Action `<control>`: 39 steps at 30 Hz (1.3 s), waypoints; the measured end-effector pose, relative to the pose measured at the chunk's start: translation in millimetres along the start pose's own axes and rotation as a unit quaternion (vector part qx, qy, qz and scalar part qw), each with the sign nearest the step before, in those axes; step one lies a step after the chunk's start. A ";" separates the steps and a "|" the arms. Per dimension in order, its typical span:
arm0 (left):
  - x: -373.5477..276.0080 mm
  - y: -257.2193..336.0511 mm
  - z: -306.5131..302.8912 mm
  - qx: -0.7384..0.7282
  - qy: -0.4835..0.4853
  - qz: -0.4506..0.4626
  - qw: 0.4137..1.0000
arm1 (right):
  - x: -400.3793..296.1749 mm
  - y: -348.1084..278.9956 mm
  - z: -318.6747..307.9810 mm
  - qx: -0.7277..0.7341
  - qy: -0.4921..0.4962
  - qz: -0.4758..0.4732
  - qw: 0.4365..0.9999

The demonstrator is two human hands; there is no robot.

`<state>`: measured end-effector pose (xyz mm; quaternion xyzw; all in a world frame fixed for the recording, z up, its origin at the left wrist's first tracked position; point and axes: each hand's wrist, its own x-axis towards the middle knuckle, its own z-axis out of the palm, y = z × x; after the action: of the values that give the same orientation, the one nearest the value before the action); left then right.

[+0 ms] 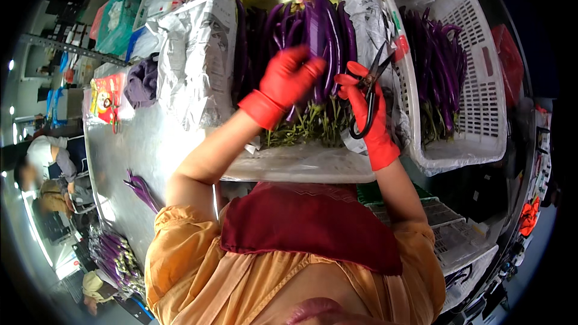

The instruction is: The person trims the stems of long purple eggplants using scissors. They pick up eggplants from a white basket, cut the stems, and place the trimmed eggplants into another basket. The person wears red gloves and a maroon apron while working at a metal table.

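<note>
My left hand (291, 83), in a red rubber glove, grips a long purple eggplant (319, 18), blurred and upright in the picture, above a crate. My right hand (372, 113), gloved alike, holds black-handled scissors (371, 79) with the blades apart, pointing up and to the right. Beneath both hands, the white plastic crate (298, 169) holds long purple eggplants (333, 49), their green stems (311, 126) towards me. Crumpled newspaper (198, 63) lines the crate's sides. In a second white crate (485, 99) on the right lie more eggplants (440, 67).
On the metal table (135, 144) at left lie a few eggplants (143, 192), a dark cloth (142, 82) and a red packet (101, 99) with another pair of scissors. Bundled eggplants (115, 257) are at lower left. A person (49, 158) sits beyond the table.
</note>
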<state>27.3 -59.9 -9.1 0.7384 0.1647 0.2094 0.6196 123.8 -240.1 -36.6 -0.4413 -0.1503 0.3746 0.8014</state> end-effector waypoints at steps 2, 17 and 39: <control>-19.3 -2.1 35.6 -0.058 -0.047 -0.001 0.997 | -1.0 2.1 -0.3 -0.163 -0.007 -0.080 0.983; -16.5 -74.5 -41.6 0.571 -0.104 -0.081 0.810 | 2.5 12.7 -19.6 -0.114 0.103 -0.016 0.988; -53.2 -63.4 -72.1 -0.068 0.177 -0.277 0.942 | 7.6 6.3 -15.7 -0.147 0.148 0.025 0.978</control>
<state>-54.3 -14.4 -66.7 0.5709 0.4550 0.1670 0.6627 134.9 -241.8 -51.3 -0.6088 -0.0720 0.2989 0.7313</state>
